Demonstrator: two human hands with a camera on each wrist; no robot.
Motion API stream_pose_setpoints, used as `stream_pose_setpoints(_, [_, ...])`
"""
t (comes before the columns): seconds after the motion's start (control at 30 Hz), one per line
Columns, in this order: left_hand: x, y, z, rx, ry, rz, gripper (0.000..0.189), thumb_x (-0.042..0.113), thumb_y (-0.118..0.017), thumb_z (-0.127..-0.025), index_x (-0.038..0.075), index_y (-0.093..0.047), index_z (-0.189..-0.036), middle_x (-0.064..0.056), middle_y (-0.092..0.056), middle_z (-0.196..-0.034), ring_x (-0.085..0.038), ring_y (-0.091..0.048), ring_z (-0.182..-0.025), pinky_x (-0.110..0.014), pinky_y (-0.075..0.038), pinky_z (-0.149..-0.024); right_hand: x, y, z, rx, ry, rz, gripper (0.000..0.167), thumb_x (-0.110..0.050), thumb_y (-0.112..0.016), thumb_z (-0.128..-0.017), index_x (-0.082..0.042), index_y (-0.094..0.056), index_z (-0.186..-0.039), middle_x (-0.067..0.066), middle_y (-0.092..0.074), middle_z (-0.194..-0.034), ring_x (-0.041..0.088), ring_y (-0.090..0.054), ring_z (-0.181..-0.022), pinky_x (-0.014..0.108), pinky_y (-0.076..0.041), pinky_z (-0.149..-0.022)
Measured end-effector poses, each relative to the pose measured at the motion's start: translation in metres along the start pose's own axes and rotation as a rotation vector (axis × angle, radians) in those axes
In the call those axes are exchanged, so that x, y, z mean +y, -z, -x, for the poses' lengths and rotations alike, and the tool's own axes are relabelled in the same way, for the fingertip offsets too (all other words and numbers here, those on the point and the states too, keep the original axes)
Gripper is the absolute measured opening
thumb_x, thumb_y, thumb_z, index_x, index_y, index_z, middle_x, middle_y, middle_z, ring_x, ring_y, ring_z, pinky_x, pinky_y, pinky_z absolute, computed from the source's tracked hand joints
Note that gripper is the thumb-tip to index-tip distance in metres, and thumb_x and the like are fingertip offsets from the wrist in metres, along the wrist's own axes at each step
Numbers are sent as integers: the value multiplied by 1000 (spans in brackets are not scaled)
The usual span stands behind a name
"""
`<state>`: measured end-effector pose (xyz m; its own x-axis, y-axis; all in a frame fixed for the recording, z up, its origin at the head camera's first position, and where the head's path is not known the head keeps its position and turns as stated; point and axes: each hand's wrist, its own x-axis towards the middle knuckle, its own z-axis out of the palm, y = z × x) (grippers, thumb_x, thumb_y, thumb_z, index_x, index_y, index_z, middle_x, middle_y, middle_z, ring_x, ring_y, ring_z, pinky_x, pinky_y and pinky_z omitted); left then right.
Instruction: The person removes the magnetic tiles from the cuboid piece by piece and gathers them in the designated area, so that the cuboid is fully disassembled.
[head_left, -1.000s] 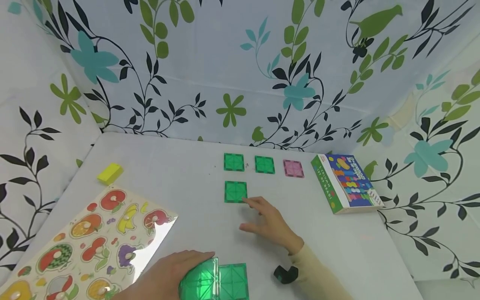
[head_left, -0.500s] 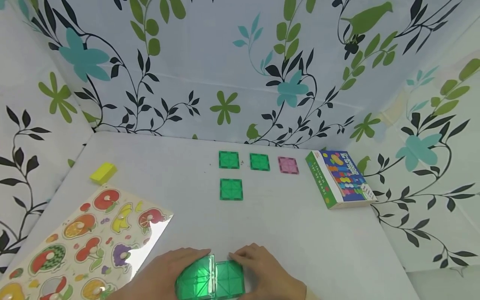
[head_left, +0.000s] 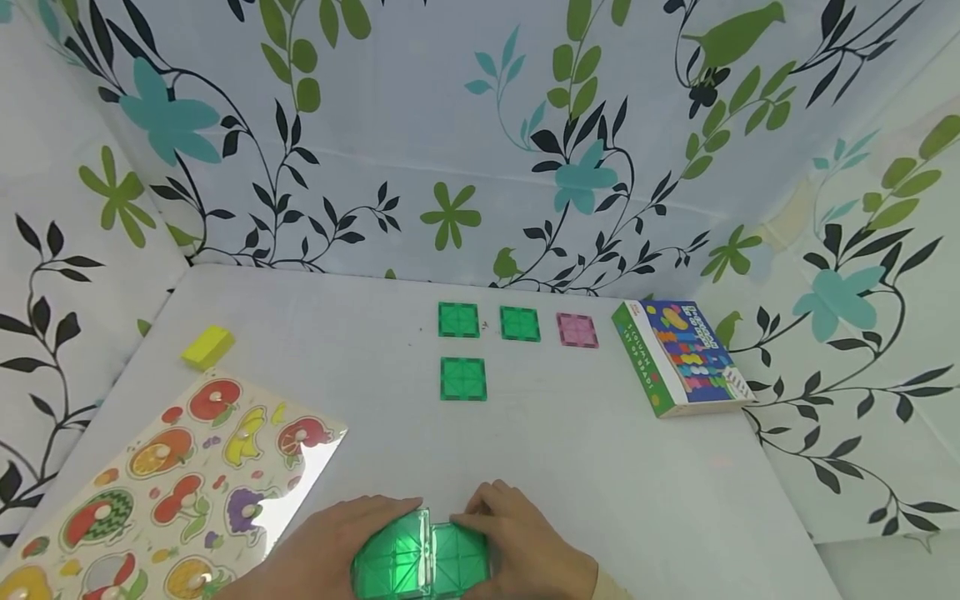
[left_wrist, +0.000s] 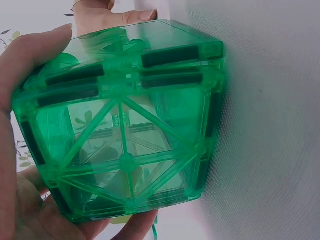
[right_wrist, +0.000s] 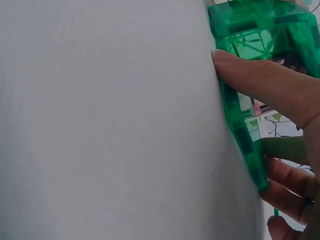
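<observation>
At the near edge of the white table [head_left: 600, 433], a green magnetic-tile cube [head_left: 393, 562] with a flat green tile [head_left: 459, 557] joined to its right side. Left hand [head_left: 330, 550] curled around the cube from the left, thumb on its top edge. Right hand [head_left: 525, 554] pinching the flat tile, thumb on its far edge, fingers beneath. Farther away, mid-table: three loose green tiles [head_left: 462, 378] and one pink tile [head_left: 577, 330]. At the far right, a colourful box [head_left: 678, 357]. On the left, a fruit puzzle board [head_left: 172, 475], with a yellow block [head_left: 206, 347] beyond it.
</observation>
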<state>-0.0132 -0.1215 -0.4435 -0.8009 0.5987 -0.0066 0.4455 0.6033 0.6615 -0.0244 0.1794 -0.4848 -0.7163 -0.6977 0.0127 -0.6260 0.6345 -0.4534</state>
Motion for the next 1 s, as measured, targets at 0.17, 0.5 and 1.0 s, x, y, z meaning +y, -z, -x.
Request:
stream_pose_setpoints(0.17, [-1, -1, -1, 7, -12, 5, 97, 84, -74, -66, 35, -51, -147, 17, -65, -129, -5, -62, -106, -28, -59, -83, 1, -1, 1, 23, 6, 4, 84, -75, -78, -72, -20, -67, -135, -14, -55, -114, -2, -45, -105, 12, -40, -85])
stream_pose_setpoints(0.5, [-1, -3, -1, 28, -18, -14, 96, 85, -73, -65, 40, -50, -147, 20, -64, -129, -4, -62, -107, -30, -59, -85, 0, -2, 7, 112, -9, 36, 79, -74, -83, -66, -22, -72, -124, -15, -54, -110, -1, -44, -104, 13, -39, -84])
stream_pose_setpoints(1.0, [4, 3, -2, -56, 66, -13, 99, 86, -74, -63, 40, -49, -147, 20, -63, -131, -6, -60, -107, -31, -59, -84, 40, 56, 4, 189, -85, 49, 74, -52, -95, -62, -23, -73, -126, -11, -56, -115, 4, -47, -104, 28, -50, -86])
